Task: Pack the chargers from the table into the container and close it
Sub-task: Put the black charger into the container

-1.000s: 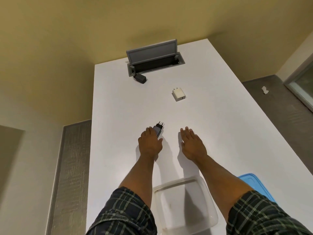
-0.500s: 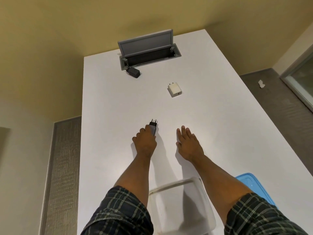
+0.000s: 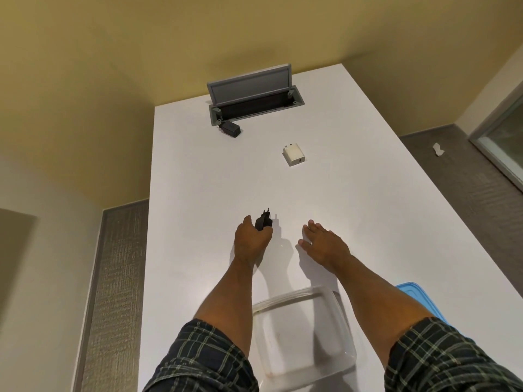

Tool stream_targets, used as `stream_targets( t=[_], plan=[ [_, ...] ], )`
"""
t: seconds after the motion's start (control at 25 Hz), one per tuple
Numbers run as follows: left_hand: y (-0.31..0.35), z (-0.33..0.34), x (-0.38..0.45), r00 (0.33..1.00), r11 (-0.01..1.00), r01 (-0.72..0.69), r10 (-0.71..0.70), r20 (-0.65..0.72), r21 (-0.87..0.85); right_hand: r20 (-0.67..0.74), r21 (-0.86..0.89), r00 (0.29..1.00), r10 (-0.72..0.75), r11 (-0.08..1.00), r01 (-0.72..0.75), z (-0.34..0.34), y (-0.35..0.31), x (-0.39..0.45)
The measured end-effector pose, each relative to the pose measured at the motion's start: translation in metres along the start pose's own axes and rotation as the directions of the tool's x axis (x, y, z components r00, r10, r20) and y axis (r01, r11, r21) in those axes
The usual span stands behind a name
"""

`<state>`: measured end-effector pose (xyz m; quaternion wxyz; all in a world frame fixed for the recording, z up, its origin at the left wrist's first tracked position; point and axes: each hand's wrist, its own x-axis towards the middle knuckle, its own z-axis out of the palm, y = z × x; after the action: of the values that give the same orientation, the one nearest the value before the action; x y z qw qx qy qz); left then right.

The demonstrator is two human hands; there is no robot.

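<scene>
the left hand (image 3: 252,241) was closed around a small black plug-in charger (image 3: 263,222), its prongs pointing away from the person and its body lifted just off the white rectangular table (image 3: 198,179). the right hand (image 3: 325,246) lay open and flat on the table, holding nothing. the clear, empty plastic container (image 3: 336,306) sat near the table edge between the two forearms, with its blue plastic lid (image 3: 410,291) beside it on the right, partly hidden by the right arm. a white cube-shaped charger (image 3: 294,156) rested farther out, and a second black charger (image 3: 229,128) lay just in front of the open grey metal socket box (image 3: 254,100) at the far end.

the grip looked shallow, fingertips only, so the charger could slip while being carried back to the container. the far black charger sat close to the open socket recess; a careless reach might nudge it in. the lid, half under the forearm, could be pushed off the table edge.
</scene>
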<state>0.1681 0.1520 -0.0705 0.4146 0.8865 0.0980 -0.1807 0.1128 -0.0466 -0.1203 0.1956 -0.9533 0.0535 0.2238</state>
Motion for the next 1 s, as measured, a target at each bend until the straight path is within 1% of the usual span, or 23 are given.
stream_targets(
  t=[0.12,0.2,0.28,0.36,0.4,0.48,0.56,0.68,0.76,0.84,0.92,1.0],
  plan=[
    [0.003,-0.009,-0.022,0.990,0.965,0.143,-0.136,0.049,-0.218,-0.088,0.063,0.996,0.035,0.998,-0.030,-0.008,-0.004,-0.025],
    [0.005,-0.015,-0.037,0.976,0.903,0.216,-0.194,0.096,-0.372,-0.161,0.104,0.986,0.040,0.994,-0.024,-0.006,-0.004,-0.043],
    [0.006,-0.025,-0.061,0.964,0.826,0.260,-0.192,0.184,-0.500,-0.212,0.145,0.977,0.030,0.989,0.001,-0.004,-0.003,-0.063],
    [0.010,-0.035,-0.090,0.950,0.752,0.300,-0.178,0.258,-0.586,-0.247,0.169,0.969,0.023,0.985,0.020,-0.003,-0.002,-0.083],
    [0.011,-0.039,-0.103,0.943,0.728,0.316,-0.167,0.289,-0.609,-0.251,0.174,0.968,0.022,0.984,0.023,-0.004,-0.001,-0.093],
    [0.010,-0.043,-0.124,0.932,0.716,0.331,-0.147,0.330,-0.614,-0.238,0.159,0.971,0.004,0.987,0.034,-0.003,0.001,-0.110],
    [0.007,-0.046,-0.140,0.918,0.742,0.343,-0.137,0.371,-0.575,-0.221,0.131,0.975,-0.027,0.990,0.057,-0.002,0.002,-0.123],
    [-0.005,-0.049,-0.161,0.899,0.841,0.326,-0.134,0.418,-0.432,-0.223,0.078,0.972,-0.075,0.992,0.094,0.003,0.000,-0.139],
    [-0.014,-0.050,-0.174,0.876,0.910,0.300,-0.144,0.461,-0.287,-0.227,0.039,0.968,-0.106,0.992,0.118,0.008,0.000,-0.148],
    [-0.017,-0.051,-0.185,0.846,0.966,0.244,-0.170,0.504,-0.083,-0.216,0.005,0.968,-0.132,0.991,0.136,0.012,0.001,-0.154],
    [-0.018,-0.047,-0.194,0.825,0.979,0.149,-0.199,0.529,0.136,-0.198,-0.013,0.972,-0.130,0.991,0.130,0.015,0.002,-0.160],
    [-0.019,-0.040,-0.202,0.828,0.965,0.105,-0.219,0.517,0.241,-0.194,-0.017,0.974,-0.116,0.993,0.115,0.018,0.002,-0.164]
  ],
)
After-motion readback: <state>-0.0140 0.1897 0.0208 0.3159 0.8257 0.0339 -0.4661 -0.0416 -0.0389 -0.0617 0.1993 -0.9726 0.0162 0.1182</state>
